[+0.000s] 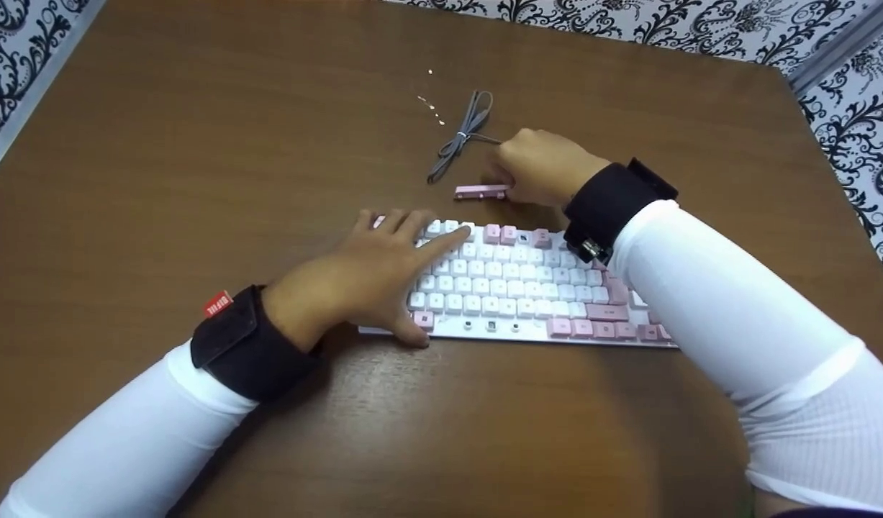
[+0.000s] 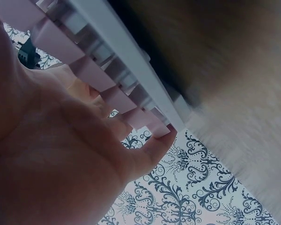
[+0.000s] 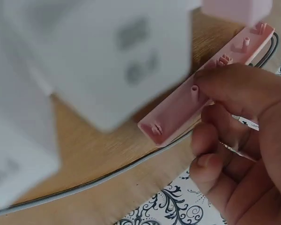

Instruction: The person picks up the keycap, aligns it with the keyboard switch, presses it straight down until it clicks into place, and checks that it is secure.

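A white and pink keyboard [image 1: 513, 290] lies in front of me, its near row showing a bare strip with small switches [image 1: 491, 326] where no keycap sits. My left hand [image 1: 376, 277] grips its left end, thumb at the near edge and fingers spread toward the far edge. Pink keycaps [image 2: 96, 75] run close along the palm in the left wrist view. Beyond the keyboard, my right hand [image 1: 545, 164] pinches a long pink spacebar keycap [image 1: 478, 192] between thumb and fingers. Its hollow underside, with stems, faces the right wrist camera.
A grey cable [image 1: 461, 137], bundled and tied, lies behind the spacebar. Several tiny pale bits [image 1: 432, 107] are scattered on the brown table [image 1: 232, 158] left of it. Patterned black and white covering [image 1: 671, 25] shows past the table edges.
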The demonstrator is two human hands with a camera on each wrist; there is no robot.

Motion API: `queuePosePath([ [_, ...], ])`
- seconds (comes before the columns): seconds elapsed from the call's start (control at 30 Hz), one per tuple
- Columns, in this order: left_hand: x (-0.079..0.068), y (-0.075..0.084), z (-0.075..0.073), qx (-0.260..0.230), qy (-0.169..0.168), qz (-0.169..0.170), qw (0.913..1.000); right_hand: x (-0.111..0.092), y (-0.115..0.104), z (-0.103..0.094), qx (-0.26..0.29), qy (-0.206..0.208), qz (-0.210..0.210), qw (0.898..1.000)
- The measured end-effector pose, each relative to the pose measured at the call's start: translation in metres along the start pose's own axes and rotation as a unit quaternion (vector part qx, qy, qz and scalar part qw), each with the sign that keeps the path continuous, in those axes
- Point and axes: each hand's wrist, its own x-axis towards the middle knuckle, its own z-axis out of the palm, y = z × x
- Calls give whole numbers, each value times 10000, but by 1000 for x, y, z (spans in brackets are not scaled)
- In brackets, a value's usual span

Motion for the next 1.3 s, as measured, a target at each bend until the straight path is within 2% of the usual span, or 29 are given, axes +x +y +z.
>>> queuePosePath([
  [0.17, 0, 0, -1, -3, -51, -42, 10000, -3, -2, -3, -20, -145, 3, 9999],
  [0.43, 0, 0, -1, -69, -21, -22, 10000, -6, 0, -6, 314, -293, -55, 9991],
  [0.63, 0, 0, -1, -96, -39, -24, 9999, -5, 0, -7, 544, -253, -115, 9981],
  [1.1, 0, 0, -1, -77, -76, -57, 9999, -3, -4, -8, 604, -213, 24, 9979],
  [1.3, 0, 0, -1, -81, -105, -53, 9999, -3, -2, -2, 558, -55, -142, 9983],
])
